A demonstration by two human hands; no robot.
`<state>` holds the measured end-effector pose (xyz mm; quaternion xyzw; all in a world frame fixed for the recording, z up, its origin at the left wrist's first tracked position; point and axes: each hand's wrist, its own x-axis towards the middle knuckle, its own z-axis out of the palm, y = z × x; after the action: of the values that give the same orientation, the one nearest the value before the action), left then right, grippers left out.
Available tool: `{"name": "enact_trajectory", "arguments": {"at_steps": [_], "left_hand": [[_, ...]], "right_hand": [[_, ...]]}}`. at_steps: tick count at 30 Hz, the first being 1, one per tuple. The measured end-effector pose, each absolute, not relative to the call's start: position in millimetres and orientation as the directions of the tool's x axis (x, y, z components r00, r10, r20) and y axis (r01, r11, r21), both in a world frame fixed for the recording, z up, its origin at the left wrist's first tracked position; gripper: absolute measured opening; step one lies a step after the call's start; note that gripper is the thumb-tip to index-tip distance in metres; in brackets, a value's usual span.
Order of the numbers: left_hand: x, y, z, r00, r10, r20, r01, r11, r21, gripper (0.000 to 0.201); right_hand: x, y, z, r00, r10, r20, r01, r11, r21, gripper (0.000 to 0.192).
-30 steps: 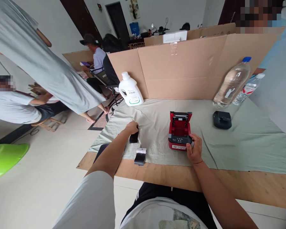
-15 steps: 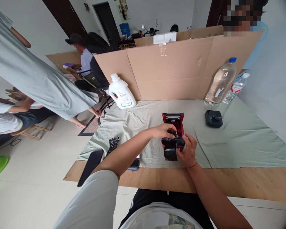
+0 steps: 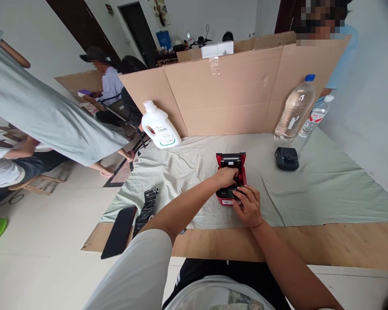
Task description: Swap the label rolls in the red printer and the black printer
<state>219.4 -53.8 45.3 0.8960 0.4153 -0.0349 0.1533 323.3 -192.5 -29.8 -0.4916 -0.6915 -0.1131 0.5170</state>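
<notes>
A small red and black label printer (image 3: 226,201) sits on the cloth in front of me with its lid (image 3: 231,159) raised. My left hand (image 3: 225,176) reaches into the body from the left, fingers bent and bunched; what they hold is hidden inside. At the front right corner, my right hand (image 3: 249,204) grips the printer, its thumb against the front and its bent fingers over the dark upper part. To the left on the cloth lies a strip of shiny black film (image 3: 148,206) with a roll at its far end, partly behind my left forearm.
A dark flat phone-like slab (image 3: 119,232) lies at the table's left edge. A black device (image 3: 287,159) sits to the right. Behind stand a white jug (image 3: 161,127), a large clear bottle (image 3: 294,110), a smaller bottle (image 3: 316,117) and a cardboard screen (image 3: 226,94). Other people are nearby.
The black film that hung over the printer's front no longer shows there, and the front label is visible. My left hand has gone deeper inside; my right fingers have moved over the top.
</notes>
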Motion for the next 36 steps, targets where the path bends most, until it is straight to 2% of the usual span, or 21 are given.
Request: {"name": "enact_trajectory", "arguments": {"at_steps": [5, 7, 9, 12, 14, 16, 21, 26, 31, 36], "left_hand": [[218, -55, 50, 0.699, 0.703, -0.135, 0.710, -0.657, 0.254, 0.018], [214, -60, 57, 0.699, 0.710, -0.090, 0.697, -0.646, 0.312, 0.012], [206, -67, 65, 0.704, 0.710, 0.031, 0.634, -0.647, 0.424, 0.013], [190, -75, 73, 0.628, 0.716, 0.304, 0.504, -0.672, 0.542, 0.022], [181, -76, 73, 0.511, 0.720, 0.470, 0.489, -0.693, 0.530, 0.031], [173, -73, 68, 0.438, 0.697, 0.567, 0.503, -0.713, 0.488, 0.039], [163, -81, 46, 0.454, 0.620, 0.640, 0.439, -0.780, 0.445, 0.048], [157, -113, 30, 0.395, 0.602, 0.694, 0.415, -0.791, 0.450, 0.048], [158, -134, 8, 0.355, 0.621, 0.699, 0.465, -0.766, 0.444, 0.049], [163, -142, -14, 0.316, 0.615, 0.722, 0.490, -0.758, 0.431, 0.047]], "right_hand": [[323, -192, -29, 0.005, 0.545, 0.838, 0.817, 0.480, -0.318, 0.024], [323, -192, -29, 0.008, 0.549, 0.835, 0.818, 0.476, -0.321, 0.023], [323, -192, -29, 0.006, 0.556, 0.831, 0.812, 0.483, -0.328, 0.024], [323, -193, -29, 0.006, 0.550, 0.835, 0.810, 0.487, -0.327, 0.026], [322, -194, -28, 0.006, 0.546, 0.838, 0.818, 0.479, -0.318, 0.025], [321, -194, -28, -0.005, 0.544, 0.839, 0.828, 0.473, -0.301, 0.024], [321, -196, -26, -0.004, 0.503, 0.864, 0.824, 0.491, -0.281, 0.028], [324, -193, -29, 0.055, 0.494, 0.868, 0.825, 0.467, -0.319, 0.044], [326, -188, -32, 0.094, 0.522, 0.848, 0.849, 0.402, -0.342, 0.071], [326, -184, -33, 0.044, 0.592, 0.805, 0.838, 0.416, -0.352, 0.083]]}}
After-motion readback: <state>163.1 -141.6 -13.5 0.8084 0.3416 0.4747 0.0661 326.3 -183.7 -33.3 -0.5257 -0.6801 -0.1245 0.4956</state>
